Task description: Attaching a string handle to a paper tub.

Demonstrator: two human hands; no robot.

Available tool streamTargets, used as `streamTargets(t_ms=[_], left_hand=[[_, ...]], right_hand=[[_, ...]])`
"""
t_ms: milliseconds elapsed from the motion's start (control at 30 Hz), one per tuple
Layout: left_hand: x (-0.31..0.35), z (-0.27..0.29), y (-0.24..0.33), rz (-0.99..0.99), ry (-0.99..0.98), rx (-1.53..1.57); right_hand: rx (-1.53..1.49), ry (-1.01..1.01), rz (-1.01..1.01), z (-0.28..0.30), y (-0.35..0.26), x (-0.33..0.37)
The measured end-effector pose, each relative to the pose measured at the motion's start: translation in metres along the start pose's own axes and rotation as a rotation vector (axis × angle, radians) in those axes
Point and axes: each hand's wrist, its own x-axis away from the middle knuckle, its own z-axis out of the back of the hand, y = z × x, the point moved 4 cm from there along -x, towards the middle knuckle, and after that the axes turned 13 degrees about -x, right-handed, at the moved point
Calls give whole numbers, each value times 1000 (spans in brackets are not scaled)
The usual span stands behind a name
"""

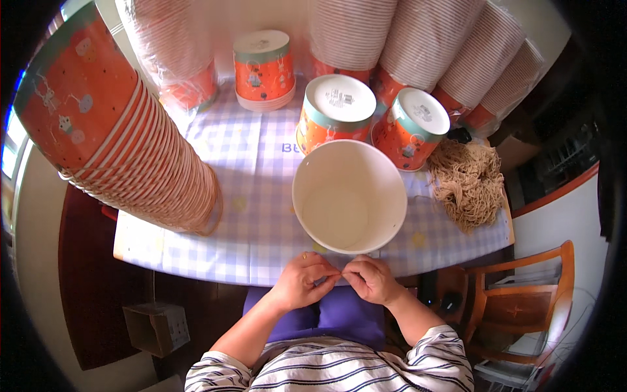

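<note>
My left hand [302,279] and my right hand [372,278] meet fingertip to fingertip at the table's near edge, pinching something thin and pale between them; what it is cannot be made out. Just beyond my hands stands an open white-lined paper cup [349,196], its mouth facing up and its inside bare. A heap of tan strings [467,178] lies on the cloth to the right of the cup.
A tall leaning stack of orange paper cups [117,137] fills the left. Upside-down orange cups [334,116] [411,128] [263,68] and wrapped cup stacks [424,39] stand behind. A checked tablecloth [255,222] covers the table. A wooden chair [522,307] is at right, a cardboard box [157,326] on the floor.
</note>
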Motion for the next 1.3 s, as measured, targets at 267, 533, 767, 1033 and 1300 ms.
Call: streamTargets(t_ms=[267, 533, 767, 1033, 1300], left_hand=[[2, -1, 2, 15, 55, -12], [8, -3, 4, -53, 90, -95], [10, -3, 4, -78, 107, -139], [11, -4, 6, -94, 95, -135], [11, -4, 0, -70, 34, -95]], right_hand=[[29, -36, -4, 1, -1, 0], [36, -39, -3, -3, 0, 1], [100, -17, 21, -5, -8, 1], [102, -50, 26, -2, -2, 5], [308, -33, 160, -5, -9, 9]])
